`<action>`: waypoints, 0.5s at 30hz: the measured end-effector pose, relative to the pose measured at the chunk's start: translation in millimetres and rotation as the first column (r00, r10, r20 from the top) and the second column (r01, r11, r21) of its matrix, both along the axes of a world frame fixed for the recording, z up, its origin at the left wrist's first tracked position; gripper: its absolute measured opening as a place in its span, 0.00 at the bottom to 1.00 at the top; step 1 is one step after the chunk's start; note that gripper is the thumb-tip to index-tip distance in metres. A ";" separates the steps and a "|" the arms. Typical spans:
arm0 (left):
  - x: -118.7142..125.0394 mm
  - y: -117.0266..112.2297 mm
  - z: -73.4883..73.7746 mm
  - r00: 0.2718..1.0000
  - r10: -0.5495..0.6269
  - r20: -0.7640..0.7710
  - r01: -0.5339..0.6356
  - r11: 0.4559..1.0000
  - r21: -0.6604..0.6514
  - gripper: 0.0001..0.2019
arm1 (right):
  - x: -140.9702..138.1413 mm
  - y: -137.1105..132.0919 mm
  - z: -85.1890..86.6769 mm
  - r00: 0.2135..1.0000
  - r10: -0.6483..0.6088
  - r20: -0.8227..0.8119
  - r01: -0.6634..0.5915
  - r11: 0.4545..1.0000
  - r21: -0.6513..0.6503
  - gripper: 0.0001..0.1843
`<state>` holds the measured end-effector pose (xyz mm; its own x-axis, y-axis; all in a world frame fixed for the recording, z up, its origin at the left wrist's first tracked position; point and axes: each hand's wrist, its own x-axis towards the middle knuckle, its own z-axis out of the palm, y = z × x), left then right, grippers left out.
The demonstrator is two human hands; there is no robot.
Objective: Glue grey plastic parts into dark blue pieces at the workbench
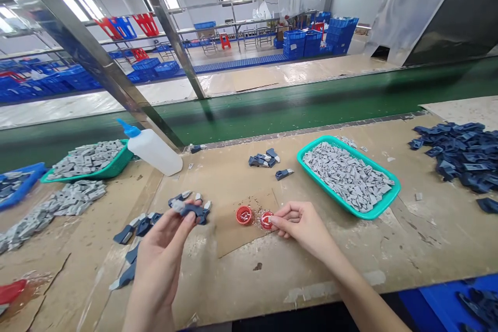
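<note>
Live from my end, I've got the left hand lifted off the bench, with the thumb and fingers closed in a tight pinch on a blue plastic part. A gray plastic piece sits at the part's end, and the hold looks secure. The right hand is out just left of the green basket, its fingers curled in and its fingertips right at the rim of a red cap. I can't tell from here whether they have hold of that cap or are only touching it. A second red cap sits just beyond, further left of the basket, among small flecks.

The basket itself is heaped with gray pieces, and a loose heap of blue parts lies to its right. To its left, more blue parts lie near my left wrist. For a clean job, I'd judge that the pinch should stay square on the blue part, so the gray piece can't twist.
</note>
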<state>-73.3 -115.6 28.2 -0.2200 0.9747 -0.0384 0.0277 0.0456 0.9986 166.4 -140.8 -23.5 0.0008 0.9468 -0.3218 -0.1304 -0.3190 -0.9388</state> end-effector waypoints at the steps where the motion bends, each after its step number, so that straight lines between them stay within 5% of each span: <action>1: -3.0 -4.0 -4.8 1.000 0.015 0.018 -0.014 1.000 -0.016 0.16 | -2.1 1.3 -2.5 1.000 0.007 0.007 -0.007 1.000 0.002 0.19; 8: -2.2 -21.4 -25.1 0.993 0.054 0.109 -0.042 0.993 -0.112 0.16 | -7.9 7.2 -13.8 0.999 0.017 0.050 -0.017 1.000 -0.017 0.18; 15: 24.4 -29.1 -29.1 0.990 0.065 0.121 -0.050 0.991 -0.126 0.15 | -7.1 6.3 -5.0 1.000 0.019 0.009 -0.018 0.997 -0.070 0.17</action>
